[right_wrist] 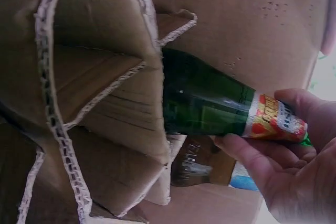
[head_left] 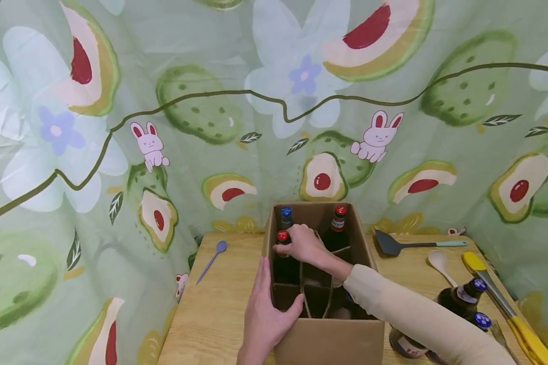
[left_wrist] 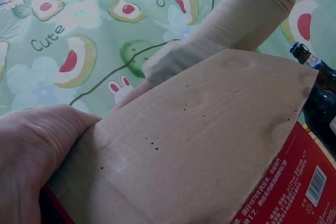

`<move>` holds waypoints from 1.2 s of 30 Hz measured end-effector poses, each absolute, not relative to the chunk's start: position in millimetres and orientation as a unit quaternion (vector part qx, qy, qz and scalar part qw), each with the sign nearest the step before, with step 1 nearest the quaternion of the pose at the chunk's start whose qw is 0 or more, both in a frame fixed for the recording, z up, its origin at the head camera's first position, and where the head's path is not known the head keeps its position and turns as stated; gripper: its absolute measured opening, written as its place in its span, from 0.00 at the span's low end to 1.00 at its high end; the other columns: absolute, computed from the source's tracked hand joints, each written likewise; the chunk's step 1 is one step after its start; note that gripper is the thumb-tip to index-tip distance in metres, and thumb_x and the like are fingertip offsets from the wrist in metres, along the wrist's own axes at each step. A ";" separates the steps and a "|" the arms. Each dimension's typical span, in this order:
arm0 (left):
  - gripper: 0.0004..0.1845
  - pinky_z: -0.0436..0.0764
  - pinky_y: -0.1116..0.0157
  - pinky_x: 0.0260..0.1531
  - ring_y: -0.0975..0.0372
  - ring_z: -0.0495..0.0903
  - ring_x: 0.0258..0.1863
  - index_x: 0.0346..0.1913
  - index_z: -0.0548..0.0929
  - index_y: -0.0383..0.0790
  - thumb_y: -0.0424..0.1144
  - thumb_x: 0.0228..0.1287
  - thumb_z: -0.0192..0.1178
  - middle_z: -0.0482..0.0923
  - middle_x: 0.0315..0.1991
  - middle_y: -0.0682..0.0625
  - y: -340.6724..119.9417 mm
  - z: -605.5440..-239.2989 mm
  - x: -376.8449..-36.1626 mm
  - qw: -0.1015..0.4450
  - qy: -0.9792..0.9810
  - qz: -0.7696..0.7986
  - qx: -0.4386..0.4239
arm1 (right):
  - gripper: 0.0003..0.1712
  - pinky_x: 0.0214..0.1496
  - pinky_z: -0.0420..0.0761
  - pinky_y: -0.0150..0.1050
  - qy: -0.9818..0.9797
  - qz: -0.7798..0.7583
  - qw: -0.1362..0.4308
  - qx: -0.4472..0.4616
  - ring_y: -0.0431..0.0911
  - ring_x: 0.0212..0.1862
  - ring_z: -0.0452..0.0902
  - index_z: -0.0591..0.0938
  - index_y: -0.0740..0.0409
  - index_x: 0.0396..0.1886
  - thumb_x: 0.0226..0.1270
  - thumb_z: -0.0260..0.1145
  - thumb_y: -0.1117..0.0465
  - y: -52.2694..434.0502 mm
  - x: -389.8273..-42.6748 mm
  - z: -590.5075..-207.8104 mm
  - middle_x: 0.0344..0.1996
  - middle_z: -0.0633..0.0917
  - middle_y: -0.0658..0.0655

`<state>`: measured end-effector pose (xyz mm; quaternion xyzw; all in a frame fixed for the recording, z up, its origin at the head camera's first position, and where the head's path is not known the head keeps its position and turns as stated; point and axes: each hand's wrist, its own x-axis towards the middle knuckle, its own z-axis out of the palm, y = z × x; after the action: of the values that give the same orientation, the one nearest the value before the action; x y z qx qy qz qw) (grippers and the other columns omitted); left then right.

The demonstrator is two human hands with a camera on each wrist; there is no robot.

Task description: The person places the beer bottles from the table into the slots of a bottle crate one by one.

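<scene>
An open cardboard box (head_left: 329, 337) with divider cells (right_wrist: 100, 108) stands on a wooden table (head_left: 219, 314). My right hand (head_left: 301, 244) reaches into it and grips the neck of a green bottle (right_wrist: 207, 100) with a red cap (head_left: 282, 236), which sits partly down in a left-side cell. My left hand (head_left: 267, 309) holds the box's left wall, thumb inside; in the left wrist view that hand (left_wrist: 31, 156) lies against the cardboard (left_wrist: 199, 140). A blue-capped bottle (head_left: 285, 213) and a red-capped bottle (head_left: 339, 225) stand in the back cells.
Two dark blue-capped bottles (head_left: 466, 299) stand right of the box. A grey spatula (head_left: 392, 245), a white spoon (head_left: 440, 262), yellow tongs (head_left: 507, 304) and a fork (head_left: 500, 335) lie at the right. A purple spoon (head_left: 213, 257) lies left. Patterned green cloth (head_left: 210, 111) hangs behind.
</scene>
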<state>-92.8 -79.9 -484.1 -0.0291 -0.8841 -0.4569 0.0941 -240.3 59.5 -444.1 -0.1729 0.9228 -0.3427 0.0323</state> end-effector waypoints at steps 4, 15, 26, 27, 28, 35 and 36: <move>0.58 0.70 0.38 0.68 0.47 0.59 0.80 0.85 0.51 0.49 0.62 0.60 0.73 0.49 0.85 0.52 -81.6 -485.6 -91.7 0.090 -0.883 -0.460 -0.026 | 0.30 0.17 0.62 0.32 0.919 -0.350 0.046 -0.174 0.38 0.13 0.64 0.72 0.50 0.10 0.64 0.78 0.48 59.7 -237.9 -442.5 0.09 0.69 0.45; 0.58 0.70 0.38 0.68 0.47 0.60 0.79 0.85 0.51 0.49 0.60 0.59 0.73 0.50 0.84 0.51 -82.6 -484.2 -92.1 0.099 -0.883 -0.457 -0.030 | 0.22 0.19 0.66 0.32 0.909 -0.378 0.052 -0.168 0.38 0.15 0.68 0.81 0.51 0.13 0.63 0.79 0.52 58.8 -237.2 -441.6 0.10 0.75 0.45; 0.58 0.70 0.40 0.69 0.50 0.59 0.80 0.85 0.53 0.48 0.61 0.59 0.74 0.50 0.84 0.52 -81.8 -482.7 -93.2 0.093 -0.884 -0.457 -0.029 | 0.08 0.25 0.81 0.32 0.880 -0.403 0.057 -0.244 0.38 0.20 0.79 0.90 0.61 0.40 0.61 0.75 0.65 58.4 -240.4 -440.8 0.25 0.87 0.50; 0.58 0.69 0.40 0.70 0.50 0.59 0.80 0.85 0.53 0.48 0.61 0.59 0.74 0.50 0.84 0.52 -81.7 -482.6 -93.3 0.092 -0.884 -0.458 -0.028 | 0.10 0.26 0.82 0.32 0.878 -0.402 0.055 -0.254 0.38 0.21 0.79 0.90 0.62 0.43 0.61 0.75 0.66 58.0 -240.4 -440.5 0.27 0.88 0.51; 0.58 0.69 0.40 0.70 0.50 0.59 0.80 0.85 0.53 0.47 0.60 0.59 0.74 0.50 0.84 0.52 -81.7 -482.7 -93.3 0.092 -0.883 -0.459 -0.028 | 0.11 0.27 0.82 0.31 0.878 -0.397 0.051 -0.262 0.37 0.21 0.79 0.90 0.63 0.43 0.61 0.75 0.66 57.9 -240.7 -440.7 0.27 0.88 0.51; 0.58 0.71 0.39 0.68 0.48 0.60 0.79 0.85 0.54 0.46 0.59 0.58 0.75 0.51 0.84 0.51 -80.6 -482.7 -92.6 0.092 -0.882 -0.462 -0.023 | 0.11 0.26 0.78 0.31 0.883 -0.385 0.030 -0.268 0.37 0.22 0.76 0.91 0.59 0.41 0.61 0.74 0.61 59.0 -242.2 -438.3 0.27 0.87 0.48; 0.58 0.71 0.39 0.68 0.48 0.60 0.79 0.85 0.53 0.47 0.59 0.58 0.74 0.51 0.84 0.51 -80.0 -482.8 -93.0 0.092 -0.882 -0.462 -0.025 | 0.11 0.27 0.78 0.32 0.884 -0.386 0.029 -0.263 0.37 0.23 0.76 0.90 0.59 0.42 0.60 0.74 0.60 59.9 -242.6 -438.1 0.28 0.87 0.48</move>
<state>-93.0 -80.0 -482.8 -0.0248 -0.8820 -0.4615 0.0920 -242.6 59.9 -438.1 -0.2630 0.8835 -0.3865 0.0293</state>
